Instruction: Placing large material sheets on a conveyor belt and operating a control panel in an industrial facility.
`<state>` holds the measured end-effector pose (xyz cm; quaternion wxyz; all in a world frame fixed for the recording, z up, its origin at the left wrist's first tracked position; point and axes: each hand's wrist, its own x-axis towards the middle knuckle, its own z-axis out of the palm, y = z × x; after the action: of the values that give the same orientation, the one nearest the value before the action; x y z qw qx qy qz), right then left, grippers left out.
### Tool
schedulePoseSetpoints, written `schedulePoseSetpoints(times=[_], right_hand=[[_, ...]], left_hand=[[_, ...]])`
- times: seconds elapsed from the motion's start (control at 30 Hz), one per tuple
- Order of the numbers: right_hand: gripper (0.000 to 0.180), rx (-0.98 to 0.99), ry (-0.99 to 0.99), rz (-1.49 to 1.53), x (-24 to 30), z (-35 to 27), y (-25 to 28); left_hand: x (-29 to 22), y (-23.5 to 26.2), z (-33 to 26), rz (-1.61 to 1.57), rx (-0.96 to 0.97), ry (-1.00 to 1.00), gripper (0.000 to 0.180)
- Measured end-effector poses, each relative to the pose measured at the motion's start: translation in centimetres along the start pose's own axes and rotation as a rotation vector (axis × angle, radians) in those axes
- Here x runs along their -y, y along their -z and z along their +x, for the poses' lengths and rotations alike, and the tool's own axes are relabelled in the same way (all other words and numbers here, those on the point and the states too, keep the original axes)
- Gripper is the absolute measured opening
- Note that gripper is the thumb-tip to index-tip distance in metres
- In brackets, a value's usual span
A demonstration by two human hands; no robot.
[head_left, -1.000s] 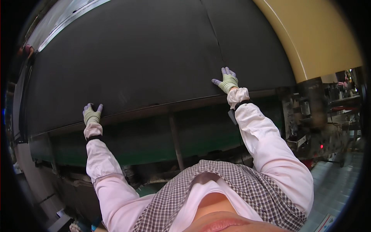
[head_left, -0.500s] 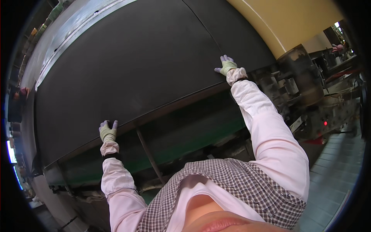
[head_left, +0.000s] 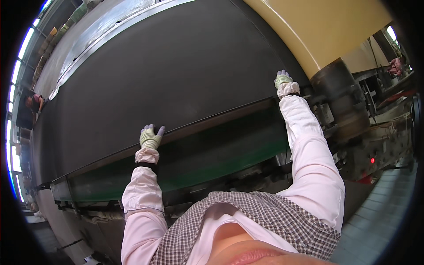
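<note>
While both my gloved hands — left hand [head_left: 150, 137] and right hand [head_left: 282, 79] — lie flat with fingers spread, clamped on nothing, upon the near edge of the wide black sheet [head_left: 168, 75], I judge smoothing underway — next needs even pressure.

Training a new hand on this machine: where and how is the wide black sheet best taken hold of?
Probably along its near edge, from the person's side. The black sheet lies flat and very wide on the table, so only that edge, above the green panel, offers anything to grasp. Spread the grip wide, as here: left hand and right hand rest far apart along the edge.
</note>
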<state>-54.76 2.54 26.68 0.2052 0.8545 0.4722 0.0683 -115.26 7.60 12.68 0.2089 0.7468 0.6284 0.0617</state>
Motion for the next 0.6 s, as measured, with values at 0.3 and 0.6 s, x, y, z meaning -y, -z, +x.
schedulePoseSetpoints(times=[0.3, 0.6], right_hand=[[0.035, -0.33, 0.292, 0.024, 13.5, -19.7, 24.4], [0.048, -0.883, 0.705, 1.008, 28.3, -48.0, 61.6]], left_hand=[[1.1, 17.4, -8.3, -0.061, -0.031, -0.153, 0.063], [17.1, 54.3, -23.0, -1.394, -0.188, -0.406, 0.068]])
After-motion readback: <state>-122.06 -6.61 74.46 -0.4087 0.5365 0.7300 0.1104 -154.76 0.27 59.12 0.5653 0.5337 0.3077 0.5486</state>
